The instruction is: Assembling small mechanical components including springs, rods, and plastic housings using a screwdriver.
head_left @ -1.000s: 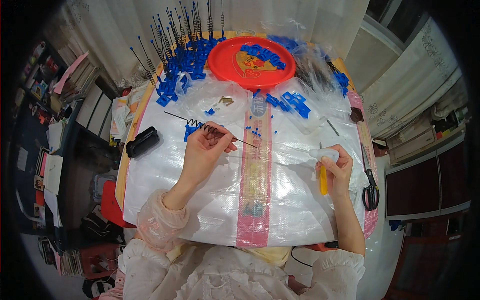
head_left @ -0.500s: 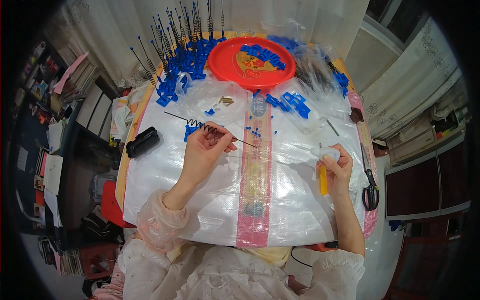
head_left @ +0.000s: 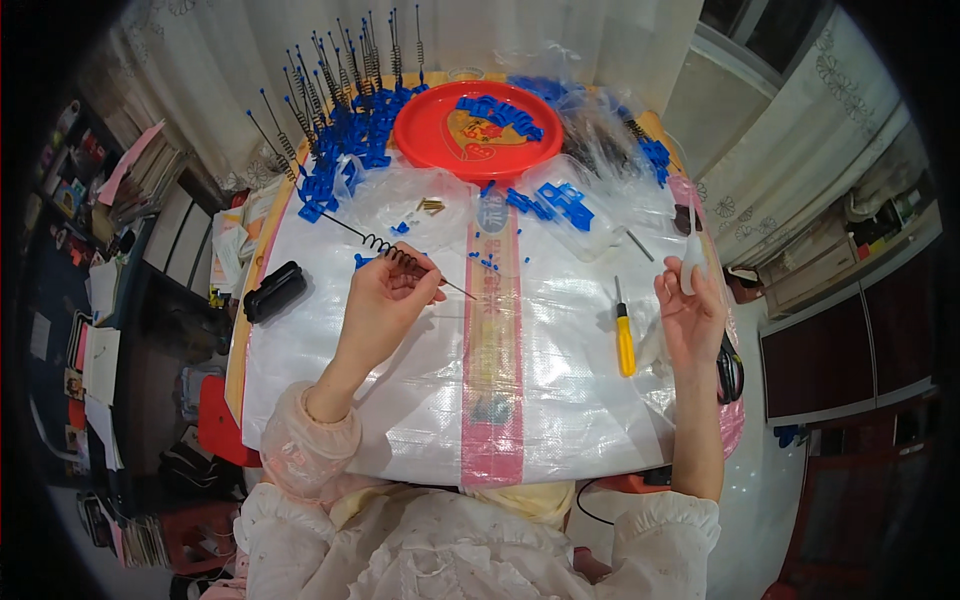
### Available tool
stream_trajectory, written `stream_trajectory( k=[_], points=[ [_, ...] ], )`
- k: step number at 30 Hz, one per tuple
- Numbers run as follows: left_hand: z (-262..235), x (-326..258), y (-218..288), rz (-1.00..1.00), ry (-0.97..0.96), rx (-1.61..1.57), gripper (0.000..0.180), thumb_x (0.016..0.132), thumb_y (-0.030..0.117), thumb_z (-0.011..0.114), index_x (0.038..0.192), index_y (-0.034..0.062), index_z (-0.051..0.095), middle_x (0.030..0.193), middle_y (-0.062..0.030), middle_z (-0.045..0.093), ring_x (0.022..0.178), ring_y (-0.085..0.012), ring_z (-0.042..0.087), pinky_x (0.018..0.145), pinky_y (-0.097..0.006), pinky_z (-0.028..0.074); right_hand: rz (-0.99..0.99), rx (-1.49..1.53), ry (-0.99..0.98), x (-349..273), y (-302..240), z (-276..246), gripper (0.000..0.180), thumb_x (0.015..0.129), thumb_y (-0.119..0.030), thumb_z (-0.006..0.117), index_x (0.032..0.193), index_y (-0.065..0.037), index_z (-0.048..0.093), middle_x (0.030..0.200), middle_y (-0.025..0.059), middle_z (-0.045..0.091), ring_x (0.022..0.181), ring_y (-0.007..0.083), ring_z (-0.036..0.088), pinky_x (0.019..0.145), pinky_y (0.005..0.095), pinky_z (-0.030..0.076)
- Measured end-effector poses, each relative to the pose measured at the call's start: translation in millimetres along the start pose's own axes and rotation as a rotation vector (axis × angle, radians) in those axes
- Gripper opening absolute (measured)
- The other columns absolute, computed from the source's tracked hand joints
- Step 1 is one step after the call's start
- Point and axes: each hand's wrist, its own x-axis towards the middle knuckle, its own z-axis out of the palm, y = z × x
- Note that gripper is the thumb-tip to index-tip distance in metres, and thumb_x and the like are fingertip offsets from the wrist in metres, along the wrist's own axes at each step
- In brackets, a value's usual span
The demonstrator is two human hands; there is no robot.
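My left hand (head_left: 385, 305) is closed around a thin black wire rod with a coiled spring section (head_left: 374, 243). The rod slants from upper left down to the right, its lower end bare beyond my fingertips. At the right, my right hand (head_left: 690, 325) grips a small white squeeze bottle (head_left: 692, 265) upright, its long thin nozzle pointing up. A screwdriver with a yellow handle (head_left: 625, 345) lies left of that hand. Partly behind my left hand shows a blue plastic piece (head_left: 363, 261). Tiny blue caps (head_left: 487, 262) are scattered near the middle.
Finished-looking blue bases with upright spring rods (head_left: 345, 120) crowd the back left. A red tray (head_left: 420, 150) holds blue parts. Blue pieces (head_left: 565, 205) lie on plastic bags. A black case (head_left: 274, 292) sits left, scissors (head_left: 733, 372) right, and a grey rod (head_left: 640, 246) back right.
My right hand has moved right and turned the bottle from pointing left to pointing up. The screwdriver, earlier partly behind that hand, now shows fully. My left hand still holds the spring rod.
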Motion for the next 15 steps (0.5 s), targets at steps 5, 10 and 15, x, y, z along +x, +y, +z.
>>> stream_trajectory(
  k=[5,10,15],
  points=[
    [4.2,-6.0,21.5,0.082,-0.028,0.273,0.012,0.090,0.005,0.067,0.091,-0.0063,0.063,0.081,-0.0096,0.070,0.073,-0.0158,0.071,0.069,-0.027,0.057,-0.024,-0.065,-0.044,3.7,-21.9,-0.8,0.042,0.095,-0.010,0.057,0.135,-0.003,0.045,0.113,0.0158,0.062,0.098,0.0173,0.062,0.097,0.0387,0.053],
    [-1.9,-3.4,36.5,0.158,-0.075,0.474,0.017,0.088,0.008,0.068,0.088,-0.0086,0.065,0.076,-0.0136,0.071,0.071,-0.0187,0.071,0.068,-0.029,0.057,-0.018,-0.455,-0.033,15.5,-35.8,-0.2,0.036,0.093,-0.012,0.060,0.125,0.001,0.049,0.117,0.0182,0.065,0.103,0.0204,0.065,0.104,0.0402,0.049],
    [0.0,11.2,54.1,0.145,-0.166,0.548,0.012,0.090,0.005,0.067,0.093,-0.0060,0.062,0.080,-0.0072,0.068,0.074,-0.0127,0.069,0.068,-0.025,0.056,-0.014,-0.745,-0.025,54.7,-42.1,-27.7,0.026,0.094,-0.015,0.061,0.116,-0.006,0.051,0.116,0.0158,0.069,0.107,0.0190,0.062,0.106,0.0354,0.042]
  ],
)
